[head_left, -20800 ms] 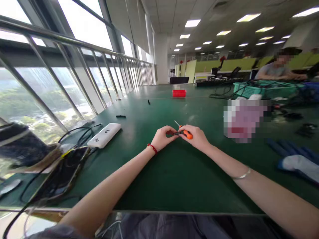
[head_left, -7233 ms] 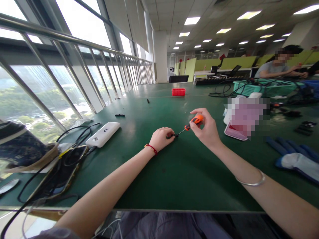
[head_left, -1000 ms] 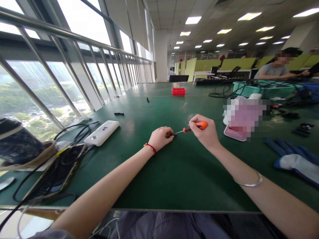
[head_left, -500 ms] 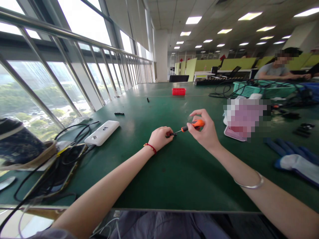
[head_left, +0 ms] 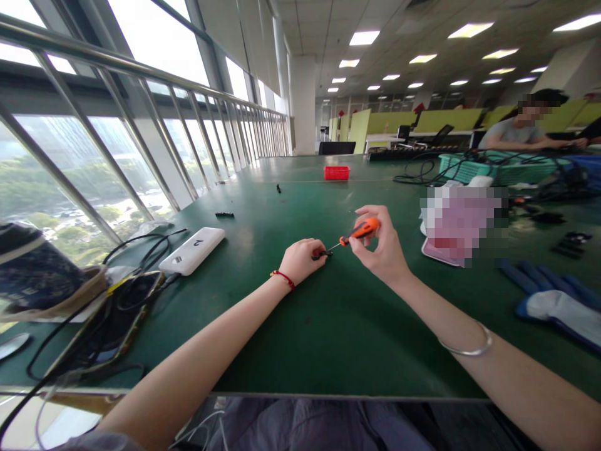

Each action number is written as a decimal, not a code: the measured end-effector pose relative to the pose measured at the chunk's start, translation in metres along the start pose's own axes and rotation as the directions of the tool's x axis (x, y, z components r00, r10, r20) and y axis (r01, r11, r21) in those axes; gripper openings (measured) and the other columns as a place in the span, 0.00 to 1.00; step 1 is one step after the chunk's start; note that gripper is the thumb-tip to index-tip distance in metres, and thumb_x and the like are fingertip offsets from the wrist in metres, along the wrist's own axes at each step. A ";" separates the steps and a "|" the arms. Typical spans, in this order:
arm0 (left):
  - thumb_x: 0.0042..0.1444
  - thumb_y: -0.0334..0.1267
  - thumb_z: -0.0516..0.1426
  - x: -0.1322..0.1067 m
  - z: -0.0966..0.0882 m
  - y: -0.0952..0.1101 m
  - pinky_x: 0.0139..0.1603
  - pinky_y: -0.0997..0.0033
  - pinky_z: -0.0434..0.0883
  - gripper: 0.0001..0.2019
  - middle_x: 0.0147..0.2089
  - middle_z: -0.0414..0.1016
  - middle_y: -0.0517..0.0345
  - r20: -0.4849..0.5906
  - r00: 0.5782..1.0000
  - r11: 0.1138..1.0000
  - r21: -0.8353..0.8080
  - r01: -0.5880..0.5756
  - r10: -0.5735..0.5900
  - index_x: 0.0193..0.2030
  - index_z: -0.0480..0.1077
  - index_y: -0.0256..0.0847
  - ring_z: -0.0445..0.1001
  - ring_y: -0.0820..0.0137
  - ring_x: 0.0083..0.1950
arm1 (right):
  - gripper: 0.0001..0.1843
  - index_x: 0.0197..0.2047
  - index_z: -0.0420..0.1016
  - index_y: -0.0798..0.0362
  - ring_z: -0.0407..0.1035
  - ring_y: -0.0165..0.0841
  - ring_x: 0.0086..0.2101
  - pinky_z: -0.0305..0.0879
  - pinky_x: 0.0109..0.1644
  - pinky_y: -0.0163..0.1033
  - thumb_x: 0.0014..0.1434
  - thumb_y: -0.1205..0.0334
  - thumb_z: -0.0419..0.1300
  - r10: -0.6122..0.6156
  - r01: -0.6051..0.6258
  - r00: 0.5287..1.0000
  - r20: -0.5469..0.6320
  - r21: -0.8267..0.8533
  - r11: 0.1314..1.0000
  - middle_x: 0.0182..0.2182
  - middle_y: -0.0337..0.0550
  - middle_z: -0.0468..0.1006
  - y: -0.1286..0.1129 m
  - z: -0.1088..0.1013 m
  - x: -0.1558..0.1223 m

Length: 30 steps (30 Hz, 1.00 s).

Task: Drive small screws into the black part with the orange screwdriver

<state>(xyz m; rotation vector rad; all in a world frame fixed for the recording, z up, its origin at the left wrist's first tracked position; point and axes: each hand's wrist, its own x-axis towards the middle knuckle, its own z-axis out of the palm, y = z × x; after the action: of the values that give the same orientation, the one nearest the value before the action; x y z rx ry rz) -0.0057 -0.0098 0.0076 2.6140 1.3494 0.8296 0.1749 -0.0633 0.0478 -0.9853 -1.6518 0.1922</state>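
Note:
My left hand rests on the green table, its fingers closed on a small black part. Most of that part is hidden by the fingers, so its kind is unclear. In my right hand is a screwdriver with an orange and black handle, held between thumb and fingers. Its thin metal shaft slants down to the left, and the tip meets the black part or lies very close to it.
A white power bank, cables and a phone lie to the left. Farther back are a small black piece and a red basket. Blue-and-white gloves and a teal basket are on the right; a person sits beyond.
My right hand has shifted slightly left, and its fingers have changed position on the screwdriver. The handle now tilts up more steeply. My left hand and the black part have stayed put.

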 end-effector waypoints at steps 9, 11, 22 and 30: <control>0.50 0.35 0.56 0.000 0.000 -0.001 0.34 0.74 0.65 0.05 0.32 0.73 0.61 0.004 1.000 1.000 0.008 -0.002 0.002 0.33 0.72 0.42 0.71 0.71 0.34 | 0.14 0.42 0.66 0.51 0.60 0.27 0.22 0.60 0.28 0.34 0.49 0.62 0.58 -0.038 0.037 0.999 0.034 0.019 0.999 0.23 0.33 0.67 0.003 0.001 -0.001; 0.50 0.36 0.56 0.000 0.000 0.000 0.34 0.74 0.65 0.05 0.32 0.73 0.61 0.003 1.000 1.000 0.004 0.000 0.000 0.33 0.72 0.42 0.71 0.71 0.34 | 0.22 0.47 0.63 0.51 0.63 0.28 0.25 0.61 0.30 0.35 0.47 0.63 0.60 -0.068 0.068 0.998 -0.003 0.025 0.997 0.30 0.37 0.69 0.005 0.002 -0.001; 0.51 0.36 0.55 0.000 0.001 0.000 0.34 0.74 0.66 0.05 0.32 0.73 0.60 -0.005 1.000 1.000 0.018 0.000 0.000 0.32 0.72 0.41 0.71 0.71 0.34 | 0.23 0.48 0.63 0.50 0.65 0.28 0.27 0.63 0.33 0.35 0.48 0.63 0.59 -0.079 0.079 0.997 -0.008 0.015 0.997 0.30 0.36 0.69 0.000 0.006 -0.004; 0.50 0.36 0.55 0.000 0.000 0.000 0.35 0.73 0.66 0.05 0.32 0.73 0.60 -0.002 1.000 1.000 0.017 0.003 -0.003 0.32 0.72 0.41 0.71 0.71 0.34 | 0.09 0.37 0.67 0.50 0.56 0.26 0.16 0.57 0.26 0.34 0.52 0.59 0.58 0.050 -0.046 0.992 0.114 -0.039 0.998 0.14 0.28 0.58 -0.004 0.004 -0.004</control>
<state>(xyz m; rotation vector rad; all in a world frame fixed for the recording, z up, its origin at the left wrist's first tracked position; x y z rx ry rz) -0.0053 -0.0098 0.0078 2.6239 1.3664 0.8238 0.1696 -0.0673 0.0457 -1.0590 -1.7421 0.2566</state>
